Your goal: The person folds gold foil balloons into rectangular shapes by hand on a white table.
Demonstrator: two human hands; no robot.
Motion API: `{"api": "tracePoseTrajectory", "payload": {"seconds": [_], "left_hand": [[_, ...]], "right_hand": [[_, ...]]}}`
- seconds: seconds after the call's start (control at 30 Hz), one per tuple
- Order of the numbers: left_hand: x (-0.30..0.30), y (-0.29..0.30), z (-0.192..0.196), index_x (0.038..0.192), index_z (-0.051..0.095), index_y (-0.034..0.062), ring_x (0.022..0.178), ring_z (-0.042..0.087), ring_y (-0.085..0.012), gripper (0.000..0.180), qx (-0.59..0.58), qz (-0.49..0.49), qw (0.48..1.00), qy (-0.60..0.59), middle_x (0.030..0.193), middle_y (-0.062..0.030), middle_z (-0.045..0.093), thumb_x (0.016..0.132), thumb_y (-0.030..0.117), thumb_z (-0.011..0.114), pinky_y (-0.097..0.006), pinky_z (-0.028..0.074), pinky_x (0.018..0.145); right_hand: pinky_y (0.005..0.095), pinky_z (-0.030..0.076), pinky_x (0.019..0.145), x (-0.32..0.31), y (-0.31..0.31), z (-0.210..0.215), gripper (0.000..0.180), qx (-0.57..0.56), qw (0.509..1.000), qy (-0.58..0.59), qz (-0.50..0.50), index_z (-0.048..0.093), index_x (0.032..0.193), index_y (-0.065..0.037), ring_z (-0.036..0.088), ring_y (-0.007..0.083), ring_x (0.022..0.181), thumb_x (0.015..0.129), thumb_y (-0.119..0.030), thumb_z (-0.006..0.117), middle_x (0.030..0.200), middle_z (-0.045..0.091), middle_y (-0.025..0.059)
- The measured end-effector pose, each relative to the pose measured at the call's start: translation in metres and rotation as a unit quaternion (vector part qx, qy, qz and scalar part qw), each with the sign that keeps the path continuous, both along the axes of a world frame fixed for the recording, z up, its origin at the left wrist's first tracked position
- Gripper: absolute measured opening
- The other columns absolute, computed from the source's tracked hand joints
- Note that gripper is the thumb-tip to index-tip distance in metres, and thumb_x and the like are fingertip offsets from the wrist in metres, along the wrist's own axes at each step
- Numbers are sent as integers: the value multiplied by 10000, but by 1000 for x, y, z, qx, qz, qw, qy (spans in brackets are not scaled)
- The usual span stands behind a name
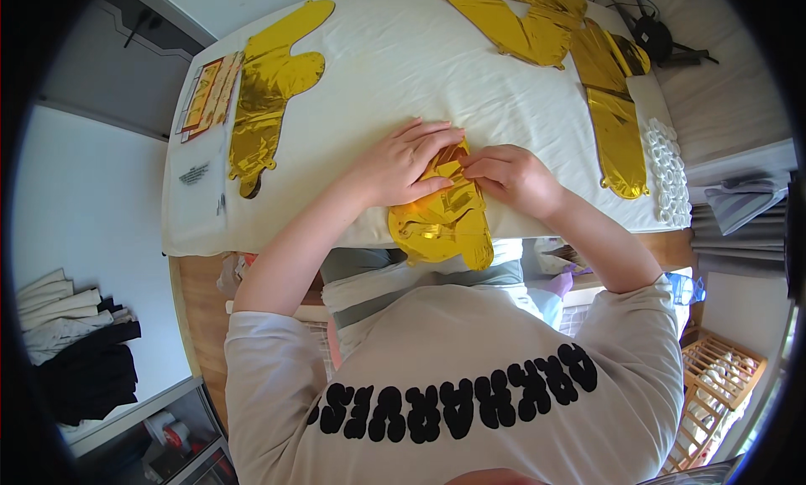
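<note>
A shiny gold foil balloon (441,226), flat and creased, lies at the near edge of the white-covered table, its lower end hanging slightly over the edge. My left hand (407,163) rests on its upper left part, fingers stretched out and thumb apart, pressing the foil down. From the right, my right hand (514,180) pinches the foil's upper right edge between thumb and fingers. Exactly what lies under the fingertips is hidden.
Another flat gold balloon (270,78) lies at the left, beside a printed packet (210,97) and a clear plastic bag (200,178). More gold foil balloons (611,115) lie at the right, near a clear bumpy strip (668,178). A black stand-like object (655,40) sits at the far right corner.
</note>
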State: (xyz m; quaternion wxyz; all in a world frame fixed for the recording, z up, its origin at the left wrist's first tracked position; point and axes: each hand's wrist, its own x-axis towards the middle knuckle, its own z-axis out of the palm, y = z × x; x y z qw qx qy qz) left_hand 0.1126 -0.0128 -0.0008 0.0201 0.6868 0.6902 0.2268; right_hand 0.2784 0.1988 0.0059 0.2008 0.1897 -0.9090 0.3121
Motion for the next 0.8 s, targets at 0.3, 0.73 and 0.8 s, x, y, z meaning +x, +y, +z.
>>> {"api": "tracePoseTrajectory", "payload": {"seconds": [0.3,0.73,0.8], "left_hand": [[1,1,4,1500,425,91,1475,467,-279,677,-33,9,999,-17,1528,-71,555,970,407,704,-514,301,1262],[1,1,2,1427,577,104,1474,459,-247,578,-17,6,999,46,1544,-33,554,978,455,675,-504,315,1244],[2,1,3,1425,591,111,1478,451,-244,577,-18,8,999,45,1553,-29,547,978,468,670,-501,310,1246]], "right_hand": [[404,591,871,-7,4,0,193,55,997,52,9,730,912,-85,745,256,1010,741,-37,805,1044,773,41],[385,586,828,-12,5,7,191,60,998,24,10,702,923,-87,728,268,926,750,-81,782,991,734,53],[410,587,921,-10,5,11,235,75,997,-17,0,722,951,-94,743,268,980,739,-70,820,1042,761,59]]}}
